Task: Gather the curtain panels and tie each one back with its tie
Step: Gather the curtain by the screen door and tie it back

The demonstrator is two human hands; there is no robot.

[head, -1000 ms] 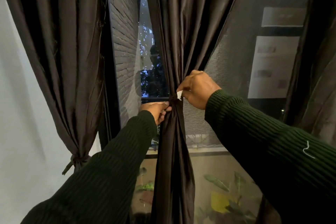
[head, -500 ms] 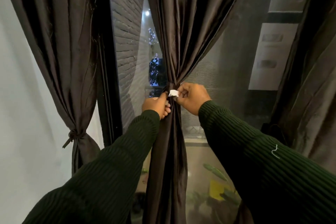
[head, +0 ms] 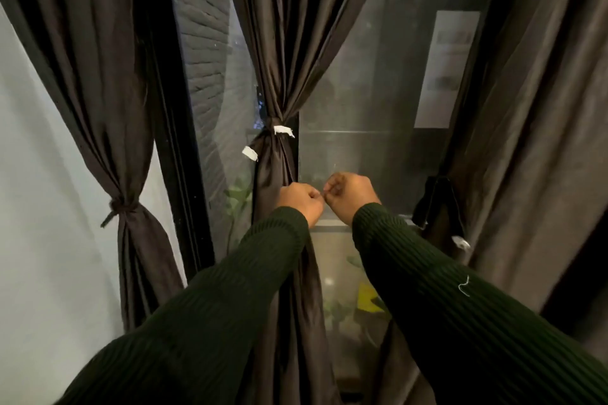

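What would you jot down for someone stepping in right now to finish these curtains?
Left hand and right hand: fingers curled, below the knot, off the middle tie; whether they pinch anything is unclear.
Left panel: tied back.
Middle panel: gathered, tie knotted round it, white tags showing.
Right panel: hangs loose; its tie dangles beside it.
Left to do: gather and tie the right panel.

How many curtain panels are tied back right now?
2: the left panel by the wall, knotted, and the middle panel at the window. The right panel hangs loose, its tie dangling.
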